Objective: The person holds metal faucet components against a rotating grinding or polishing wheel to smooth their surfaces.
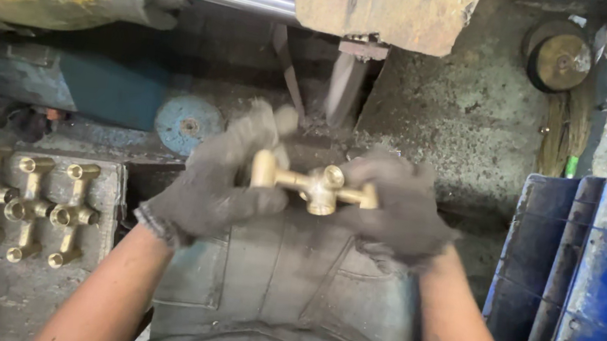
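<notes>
1. Spinning grey buffing wheel [347, 84] stands just beyond the hands.
2. Left gloved hand [223, 176] and right gloved hand [399, 204] close around opposite ends of the cross-shaped brass pipe fitting [315, 185], above the lap.
3. A firm, level two-handed grip seems best.

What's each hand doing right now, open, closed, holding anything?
Left hand: gloved, closed on one end of the brass fitting.
Right hand: gloved, closed on the fitting's other end.
</notes>
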